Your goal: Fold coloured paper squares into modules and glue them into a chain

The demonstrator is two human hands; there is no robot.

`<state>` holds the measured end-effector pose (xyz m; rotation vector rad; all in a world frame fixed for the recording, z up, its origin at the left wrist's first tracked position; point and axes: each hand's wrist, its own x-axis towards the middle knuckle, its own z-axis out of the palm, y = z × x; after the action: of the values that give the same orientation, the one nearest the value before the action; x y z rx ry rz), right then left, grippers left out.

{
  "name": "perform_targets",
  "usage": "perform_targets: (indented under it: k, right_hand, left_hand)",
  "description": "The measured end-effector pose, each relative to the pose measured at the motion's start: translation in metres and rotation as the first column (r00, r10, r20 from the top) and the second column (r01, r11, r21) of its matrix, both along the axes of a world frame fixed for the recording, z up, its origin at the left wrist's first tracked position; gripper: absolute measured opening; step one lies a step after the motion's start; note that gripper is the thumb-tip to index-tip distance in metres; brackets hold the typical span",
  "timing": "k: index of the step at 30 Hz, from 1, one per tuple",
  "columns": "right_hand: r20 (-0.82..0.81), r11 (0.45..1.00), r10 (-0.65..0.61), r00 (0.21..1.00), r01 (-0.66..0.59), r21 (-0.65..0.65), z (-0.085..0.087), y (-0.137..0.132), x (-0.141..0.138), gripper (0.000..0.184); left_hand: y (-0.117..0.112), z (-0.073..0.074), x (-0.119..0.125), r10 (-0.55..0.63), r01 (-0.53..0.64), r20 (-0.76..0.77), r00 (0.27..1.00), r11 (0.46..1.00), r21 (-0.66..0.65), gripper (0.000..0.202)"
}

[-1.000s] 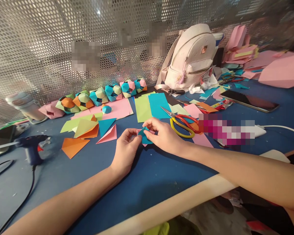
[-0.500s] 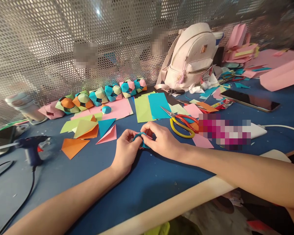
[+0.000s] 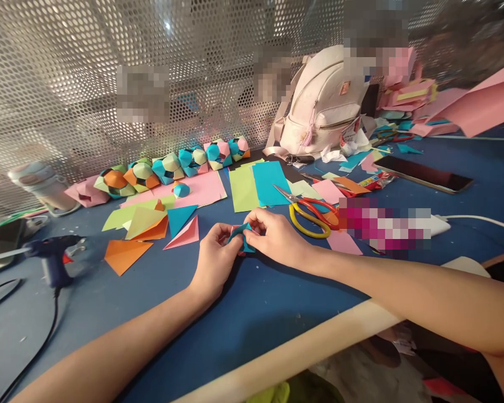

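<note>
Blue paper point(image 3: 241, 235), likely light, thin, easily crushed. The left hand point(image 3: 215, 262) and right hand point(image 3: 278, 239) pinch its edges, the soundest hold; scissors point(image 3: 311, 213) lie at 2 o'clock.

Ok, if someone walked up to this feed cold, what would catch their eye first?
The left hand and right hand meet over the blue table, both pinching a small blue folded paper. Behind them a row of multicoloured paper balls lines the foot of the perforated metal wall, and red-and-yellow scissors lie just right of the hands.
</note>
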<state>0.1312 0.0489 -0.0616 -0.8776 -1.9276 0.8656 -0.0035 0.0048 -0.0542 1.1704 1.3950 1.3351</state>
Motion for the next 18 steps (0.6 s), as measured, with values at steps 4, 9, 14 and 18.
perform_targets:
  k: [4, 9, 14, 18]
  right_hand:
    - [-0.008, 0.995, 0.052, 0.999, -0.052, -0.082, 0.004, 0.002, 0.0, 0.013]
    - [-0.421, 0.983, -0.182, 0.889, 0.165, -0.075, 0.051, 0.033, 0.044, 0.027]
    - [-0.745, 0.91, -0.351, 0.567, 0.395, -0.128, 0.086, 0.061, 0.088, 0.013]
    - [-0.362, 0.988, -0.131, 0.923, 0.092, -0.125, 0.059, 0.04, 0.057, 0.003]
  left_hand:
    - [0.002, -0.002, -0.003, 0.062, -0.062, -0.028, 0.998, 0.998, 0.006, 0.011]
    - [0.004, -0.003, -0.004, 0.006, -0.005, 0.049, 0.999, 1.0, -0.025, 0.012]
    - [0.003, -0.001, -0.002, -0.007, 0.009, 0.065, 0.998, 1.0, -0.019, 0.01]
    - [0.004, -0.002, -0.002, 0.016, -0.015, 0.064, 0.998, 1.0, -0.009, 0.012]
